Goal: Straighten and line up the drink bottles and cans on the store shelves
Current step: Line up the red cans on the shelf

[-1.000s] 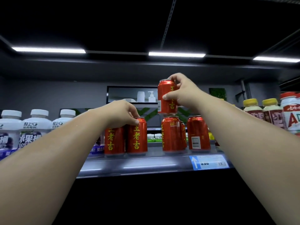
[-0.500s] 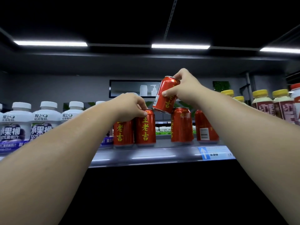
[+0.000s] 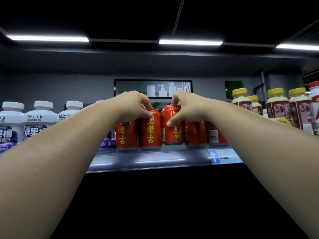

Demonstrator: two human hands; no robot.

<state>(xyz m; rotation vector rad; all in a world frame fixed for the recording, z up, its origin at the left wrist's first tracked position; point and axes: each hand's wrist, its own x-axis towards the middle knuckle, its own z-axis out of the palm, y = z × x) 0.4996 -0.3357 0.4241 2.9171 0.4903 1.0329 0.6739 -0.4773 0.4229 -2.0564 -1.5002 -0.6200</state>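
Shelf carrying cans, bottles

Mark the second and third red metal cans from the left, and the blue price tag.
Second red can (image 3: 150,130), pinched by left hand (image 3: 133,106): head view, yellow lettering.
Third red can (image 3: 168,137), gripped by right hand (image 3: 188,109): head view, lower body.
Blue price tag (image 3: 213,156): head view, white arrow.

On the shelf, a red can is held at its top by the left hand and the neighbouring can by the right hand, between white bottles and yellow-capped bottles.
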